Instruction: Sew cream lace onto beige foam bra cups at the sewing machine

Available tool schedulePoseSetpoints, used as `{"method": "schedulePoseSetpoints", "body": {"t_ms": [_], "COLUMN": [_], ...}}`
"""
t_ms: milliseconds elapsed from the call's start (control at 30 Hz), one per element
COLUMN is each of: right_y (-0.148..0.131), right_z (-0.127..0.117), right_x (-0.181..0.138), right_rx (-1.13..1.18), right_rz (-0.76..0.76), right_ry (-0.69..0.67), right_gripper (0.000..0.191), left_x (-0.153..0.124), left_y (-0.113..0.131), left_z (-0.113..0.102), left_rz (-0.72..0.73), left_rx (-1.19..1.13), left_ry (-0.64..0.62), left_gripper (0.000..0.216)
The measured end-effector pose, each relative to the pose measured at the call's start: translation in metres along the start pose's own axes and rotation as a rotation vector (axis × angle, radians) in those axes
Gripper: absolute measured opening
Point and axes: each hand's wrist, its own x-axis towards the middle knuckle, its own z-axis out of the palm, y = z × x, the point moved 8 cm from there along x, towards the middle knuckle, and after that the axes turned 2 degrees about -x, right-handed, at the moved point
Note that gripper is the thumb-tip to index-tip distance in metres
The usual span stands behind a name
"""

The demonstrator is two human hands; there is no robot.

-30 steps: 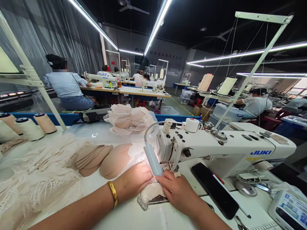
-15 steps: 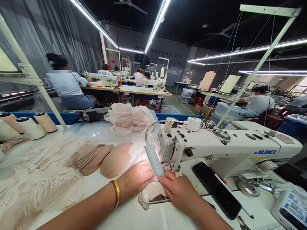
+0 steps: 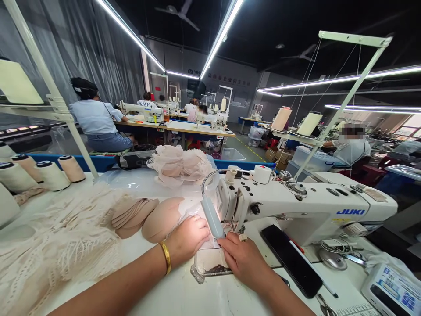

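My left hand (image 3: pixel 189 238) rests on pale lace fabric (image 3: pixel 194 210) just left of the sewing machine's needle area, its fingers curled together on the cloth. On the other side, my right hand (image 3: pixel 242 256) pinches the near edge of the same fabric, thumb and fingers closed. A grey gooseneck lamp (image 3: pixel 212 217) hangs over the gap between both hands and hides the needle and part of the cloth. The white sewing machine (image 3: pixel 283 202) stands to the right. A beige cup-shaped piece (image 3: pixel 161 219) lies left of my left hand, joining or touching the lace; I cannot tell which.
Stacked beige cups (image 3: pixel 133 217) and a heap of cream lace (image 3: pixel 66 237) cover the left. Thread cones (image 3: pixel 51 175) stand behind. A black phone (image 3: pixel 291 261), a pen (image 3: pixel 315 270) and a white device (image 3: pixel 394 285) lie right. Co-workers sit at machines farther back.
The view has tilted up slightly and shifted. Both hands keep almost the same place beside the needle area, with the lace fabric drawn slightly in under the lamp.
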Motion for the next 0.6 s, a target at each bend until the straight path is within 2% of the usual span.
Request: {"method": "schedulePoseSetpoints", "body": {"t_ms": [67, 133, 200, 233, 267, 333, 400, 433, 467, 500, 533, 600], "right_y": [-0.005, -0.01, -0.014, -0.018, -0.022, -0.034, -0.048, -0.055, -0.061, -0.068, -0.074, -0.084], "right_z": [-0.004, -0.005, 0.001, 0.006, 0.012, 0.023, 0.029, 0.031, 0.033, 0.036, 0.039, 0.047], "right_x": [-0.001, -0.001, 0.0, 0.0, 0.001, 0.002, 0.0, -0.004, -0.01, -0.017, -0.026, -0.044], "right_rx": [0.057, 0.226, 0.557, 0.765, 0.971, 1.293, 1.439, 1.458, 1.458, 1.442, 1.415, 1.338], "right_rz": [0.008, 0.078, 0.232, 0.325, 0.413, 0.529, 0.551, 0.542, 0.527, 0.515, 0.51, 0.515], "right_ry": [0.025, 0.017, -0.009, -0.014, -0.004, 0.064, 0.17, 0.225, 0.273, 0.313, 0.34, 0.337], "right_gripper": [0.026, 0.023, 0.012, 0.011, 0.019, 0.034, 0.042, 0.044, 0.046, 0.047, 0.046, 0.044], "left_x": [-0.003, -0.012, -0.028, -0.039, -0.05, -0.074, -0.098, -0.109, -0.117, -0.123, -0.126, -0.129], "left_y": [-0.004, -0.004, 0.008, 0.018, 0.03, 0.05, 0.069, 0.076, 0.08, 0.079, 0.075, 0.061], "left_z": [-0.004, -0.013, -0.025, -0.03, -0.033, -0.03, -0.004, 0.009, 0.017, 0.021, 0.019, 0.01], "left_rz": [-0.022, -0.043, -0.041, -0.043, -0.057, -0.186, -0.466, -0.638, -0.781, -0.885, -0.945, -0.966], "left_rx": [-0.025, -0.047, -0.064, -0.103, -0.176, -0.524, -1.079, -1.34, -1.547, -1.694, -1.777, -1.815], "left_ry": [0.027, 0.051, 0.067, 0.075, 0.074, 0.045, -0.071, -0.082, -0.024, 0.098, 0.259, 0.557], "left_gripper": [0.021, 0.024, 0.027, 0.027, 0.026, 0.02, 0.038, 0.052, 0.06, 0.062, 0.06, 0.048]}}
